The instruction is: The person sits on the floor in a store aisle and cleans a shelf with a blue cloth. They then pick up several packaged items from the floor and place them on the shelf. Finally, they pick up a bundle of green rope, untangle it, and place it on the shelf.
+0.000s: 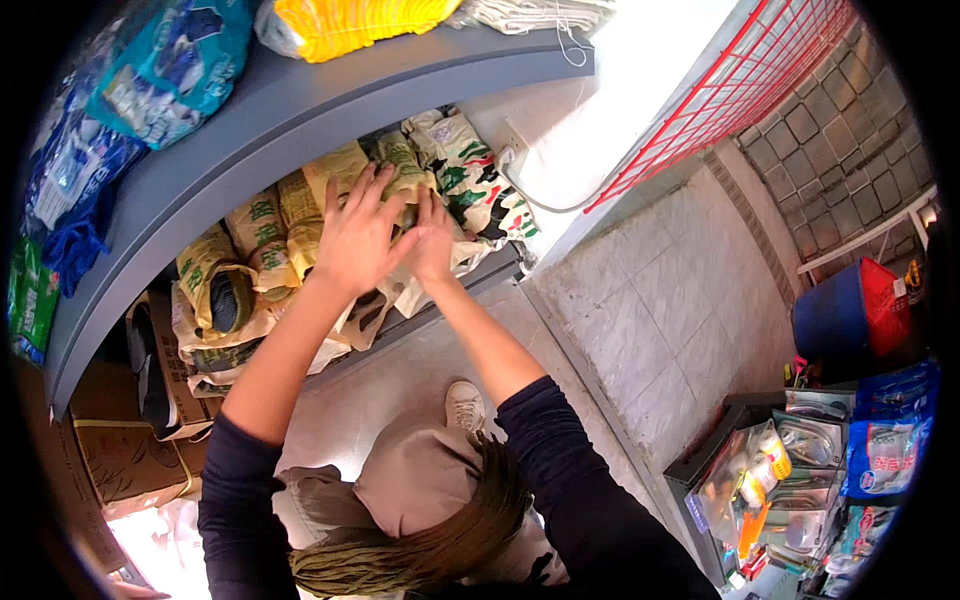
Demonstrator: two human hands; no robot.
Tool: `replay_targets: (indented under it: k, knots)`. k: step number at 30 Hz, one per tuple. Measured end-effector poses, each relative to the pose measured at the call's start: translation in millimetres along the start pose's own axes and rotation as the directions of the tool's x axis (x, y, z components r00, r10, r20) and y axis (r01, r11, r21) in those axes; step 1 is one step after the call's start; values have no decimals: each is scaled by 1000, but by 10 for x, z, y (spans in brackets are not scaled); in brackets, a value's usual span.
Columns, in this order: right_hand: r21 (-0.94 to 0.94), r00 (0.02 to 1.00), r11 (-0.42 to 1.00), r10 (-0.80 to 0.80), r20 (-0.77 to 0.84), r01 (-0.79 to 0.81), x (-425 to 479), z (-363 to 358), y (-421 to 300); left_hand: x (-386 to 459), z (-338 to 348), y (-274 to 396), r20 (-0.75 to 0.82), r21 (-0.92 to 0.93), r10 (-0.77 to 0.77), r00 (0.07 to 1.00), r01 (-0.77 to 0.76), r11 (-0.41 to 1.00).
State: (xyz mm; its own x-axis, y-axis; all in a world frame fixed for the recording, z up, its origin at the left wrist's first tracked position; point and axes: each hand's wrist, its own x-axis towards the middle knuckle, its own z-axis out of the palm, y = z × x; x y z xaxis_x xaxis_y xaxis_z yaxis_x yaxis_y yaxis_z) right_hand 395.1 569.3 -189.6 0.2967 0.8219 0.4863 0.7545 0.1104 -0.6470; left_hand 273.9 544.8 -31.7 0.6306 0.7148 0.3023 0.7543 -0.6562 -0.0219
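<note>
My left hand (358, 236) lies with fingers spread on a row of bagged shoes on the low shelf. My right hand (433, 246) is just beside it, its thumb side near the left thumb, fingers stretched over a yellowish plastic-wrapped bundle (405, 161). Neither hand closes around anything that I can see. To their left stand more yellowish bags with green print (259, 229); a dark ribbed shoe sole (225, 300) shows from one. A camouflage-patterned bag (469, 176) leans at the row's right end. My hands hide the middle bags.
A curved-looking grey shelf (480, 64) overhangs the row, bearing yellow knit gloves (360, 26) and blue packs (180, 67). Cardboard boxes (124, 457) stand at left. A red wire grid (720, 97) rises at right. Packaged goods (806, 465) and a blue bucket (829, 311) are farther right.
</note>
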Motion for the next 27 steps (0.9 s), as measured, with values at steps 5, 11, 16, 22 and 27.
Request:
replay_targets:
  k: [5, 11, 16, 22, 27]
  knots:
    - [168, 998, 985, -39, 58, 29, -99, -335, 119, 389, 405, -68, 373, -79, -215, 902, 262, 962]
    - [589, 544, 524, 823, -163, -615, -112, -241, 1718, 442, 320, 18, 403, 22, -176, 898, 182, 983]
    - [783, 395, 110, 900, 183, -613, 259, -168, 1865, 430, 435, -6, 374, 28, -194, 907, 198, 980]
    - [673, 493, 81, 745, 450, -735, 296, -408, 1519, 364, 541, -47, 361, 50, -241, 901, 239, 970]
    - [608, 560, 234, 711, 425, -759, 326, -496, 1525, 362, 618, 17, 263, 80, -231, 937, 217, 973]
